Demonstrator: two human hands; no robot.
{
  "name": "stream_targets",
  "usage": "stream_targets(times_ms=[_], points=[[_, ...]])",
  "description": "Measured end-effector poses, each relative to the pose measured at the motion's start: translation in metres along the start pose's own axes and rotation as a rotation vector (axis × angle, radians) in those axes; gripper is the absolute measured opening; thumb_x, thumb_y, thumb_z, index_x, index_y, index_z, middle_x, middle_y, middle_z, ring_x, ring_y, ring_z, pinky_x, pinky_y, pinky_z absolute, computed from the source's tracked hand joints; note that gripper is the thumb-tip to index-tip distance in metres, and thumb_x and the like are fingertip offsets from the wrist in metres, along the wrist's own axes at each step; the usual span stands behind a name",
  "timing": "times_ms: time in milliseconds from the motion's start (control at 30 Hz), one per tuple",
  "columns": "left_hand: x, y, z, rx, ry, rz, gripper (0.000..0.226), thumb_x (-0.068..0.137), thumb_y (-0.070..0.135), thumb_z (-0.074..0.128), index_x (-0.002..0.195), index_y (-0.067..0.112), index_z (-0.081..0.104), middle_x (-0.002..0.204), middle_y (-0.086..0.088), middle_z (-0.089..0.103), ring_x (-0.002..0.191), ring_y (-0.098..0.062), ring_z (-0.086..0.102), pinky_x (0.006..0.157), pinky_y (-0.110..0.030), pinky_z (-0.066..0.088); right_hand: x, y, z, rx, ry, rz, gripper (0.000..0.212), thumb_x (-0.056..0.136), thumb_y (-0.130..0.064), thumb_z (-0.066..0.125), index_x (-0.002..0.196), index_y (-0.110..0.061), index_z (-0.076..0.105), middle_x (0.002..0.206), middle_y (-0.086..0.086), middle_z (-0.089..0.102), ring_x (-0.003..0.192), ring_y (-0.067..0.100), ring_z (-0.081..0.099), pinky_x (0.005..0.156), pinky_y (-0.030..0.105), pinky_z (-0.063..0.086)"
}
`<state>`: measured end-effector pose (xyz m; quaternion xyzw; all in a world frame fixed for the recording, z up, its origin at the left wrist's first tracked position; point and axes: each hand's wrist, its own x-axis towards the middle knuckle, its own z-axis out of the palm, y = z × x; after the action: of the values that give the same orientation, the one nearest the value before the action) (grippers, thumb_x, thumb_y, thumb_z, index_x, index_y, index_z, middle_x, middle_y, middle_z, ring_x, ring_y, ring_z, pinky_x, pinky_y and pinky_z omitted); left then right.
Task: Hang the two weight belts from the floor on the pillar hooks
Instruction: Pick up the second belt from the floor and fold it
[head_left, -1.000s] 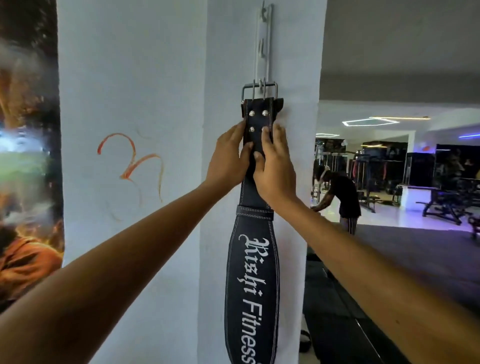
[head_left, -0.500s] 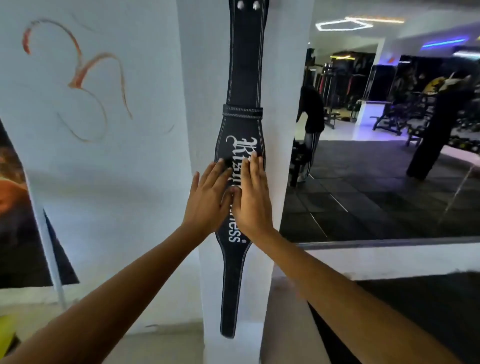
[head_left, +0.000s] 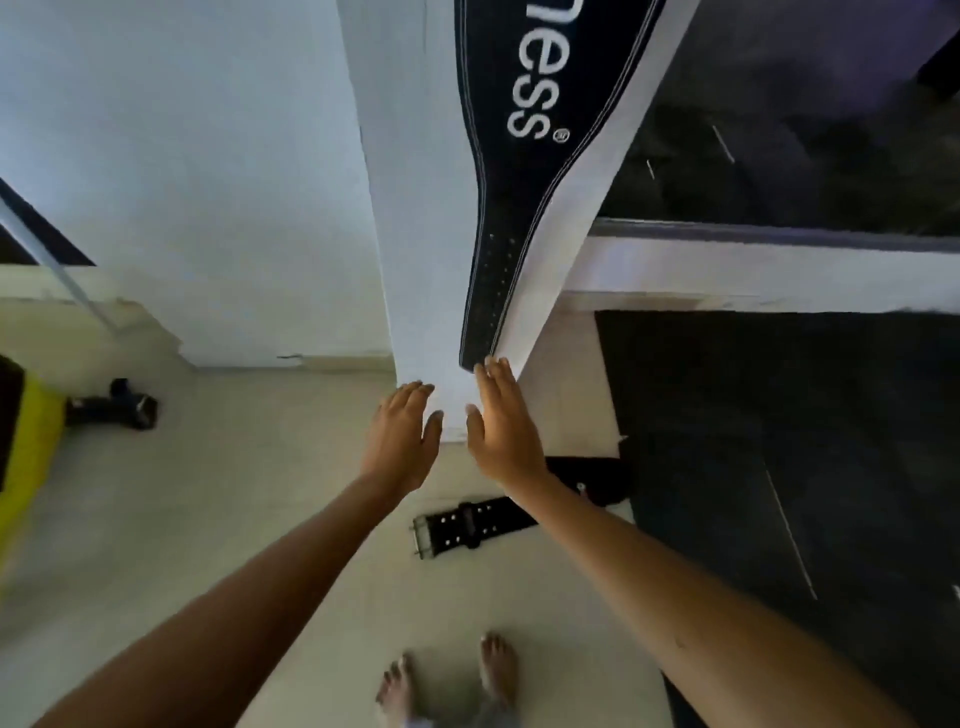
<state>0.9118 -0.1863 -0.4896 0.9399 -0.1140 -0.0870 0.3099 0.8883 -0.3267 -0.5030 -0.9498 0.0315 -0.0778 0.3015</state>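
Both hands empty, fingers spread: left hand (head_left: 400, 436) and right hand (head_left: 501, 426) near the pillar (head_left: 415, 260) foot. Hung belt (head_left: 519, 156) drapes down it; the floor belt (head_left: 467, 522) looks stiff, heavyish; I'd grab its buckle end.

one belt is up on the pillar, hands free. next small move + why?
Probably lower the right hand to the second belt lying on the floor beside the pillar and grasp it near its buckle end. The hung belt already hangs flat, both hands are open, and the left hand holds nothing.
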Motion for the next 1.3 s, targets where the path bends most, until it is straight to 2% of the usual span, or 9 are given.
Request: stream_targets(times_ms=[567,667,800,933,1033,1100,1167,1233,1300], points=[[-0.037,-0.284,0.45,-0.275,-0.346,-0.805,0.032,0.094,0.02,0.051,0.117,-0.001,0.06,0.119,-0.02,0.065,0.112,-0.034,0.057,0.088,-0.031,0.041,-0.104,0.324,0.402,-0.269,-0.826,-0.03,0.042,0.091,-0.008,0.058,0.132,-0.005,0.048,0.131,0.013,0.051,0.119,0.028,0.052,0.091,0.038,0.05],[-0.041,-0.322,0.512,-0.324,-0.461,-0.908,0.038,0.094,0.029,0.054,0.119,0.002,0.062,0.125,-0.017,0.063,0.117,-0.031,0.055,0.091,-0.029,0.041,-0.093,0.378,0.458,-0.509,-0.932,-0.174,0.058,0.084,-0.009,0.068,0.136,-0.007,0.043,0.136,0.015,0.047,0.124,0.03,0.048,0.099,0.04,0.043],[-0.041,-0.365,0.57,-0.506,-0.496,-1.033,0.046,0.084,0.036,0.067,0.117,0.004,0.063,0.122,-0.015,0.064,0.113,-0.032,0.058,0.095,-0.034,0.047,-0.065,0.419,0.515,-0.713,-0.994,-0.199,0.1,0.074,-0.028,0.081,0.15,-0.012,0.019,0.153,0.017,0.029,0.142,0.035,0.027,0.113,0.056,0.027],[-0.036,-0.384,0.59,-0.813,-0.333,-1.211,0.058,0.074,0.027,0.08,0.122,0.004,0.058,0.111,-0.015,0.064,0.098,-0.026,0.061,0.09,-0.036,0.051,-0.048,0.415,0.536,-0.761,-1.121,-0.138,0.094,0.062,-0.036,0.088,0.138,-0.014,0.039,0.136,0.012,0.043,0.127,0.034,0.039,0.099,0.058,0.043],[-0.034,-0.38,0.573,-0.968,-0.343,-1.222,0.024,0.078,0.02,0.077,0.093,0.008,0.063,0.1,-0.011,0.059,0.086,-0.021,0.053,0.07,-0.028,0.046,-0.049,0.405,0.525,-0.7,-1.224,-0.141,0.074,0.065,-0.042,0.086,0.124,-0.008,0.058,0.127,0.014,0.043,0.122,0.034,0.039,0.093,0.046,0.049],[-0.038,-0.373,0.549,-0.972,-0.324,-1.223,0.02,0.078,0.017,0.077,0.079,0.013,0.057,0.1,-0.012,0.056,0.089,-0.022,0.052,0.066,-0.025,0.044,-0.062,0.392,0.503,-0.574,-1.2,-0.066,0.065,0.069,-0.037,0.084,0.119,-0.003,0.061,0.127,0.014,0.04,0.122,0.034,0.04,0.095,0.046,0.048],[-0.049,-0.362,0.516,-0.946,-0.313,-1.222,0.031,0.074,0.019,0.08,0.092,0.004,0.06,0.108,-0.016,0.058,0.097,-0.025,0.057,0.071,-0.03,0.048,-0.077,0.364,0.471,-0.411,-1.142,0.025,0.054,0.071,-0.03,0.083,0.112,0.0,0.062,0.123,0.014,0.042,0.115,0.031,0.046,0.094,0.043,0.048],[-0.065,-0.344,0.476,-0.933,-0.338,-1.204,0.072,0.069,0.027,0.084,0.126,-0.004,0.052,0.122,-0.019,0.059,0.109,-0.029,0.059,0.081,-0.034,0.051,-0.088,0.33,0.434,-0.256,-1.094,0.098,0.044,0.071,-0.03,0.082,0.101,-0.002,0.066,0.114,0.014,0.054,0.104,0.03,0.056,0.086,0.038,0.048],[-0.082,-0.315,0.429,-0.997,-0.328,-1.181,0.082,0.068,0.029,0.085,0.134,0.0,0.046,0.127,-0.017,0.058,0.115,-0.027,0.057,0.083,-0.034,0.05,-0.089,0.285,0.39,-0.141,-1.049,0.165,0.036,0.071,-0.032,0.081,0.095,-0.007,0.069,0.1,0.012,0.068,0.094,0.029,0.065,0.08,0.036,0.051]])
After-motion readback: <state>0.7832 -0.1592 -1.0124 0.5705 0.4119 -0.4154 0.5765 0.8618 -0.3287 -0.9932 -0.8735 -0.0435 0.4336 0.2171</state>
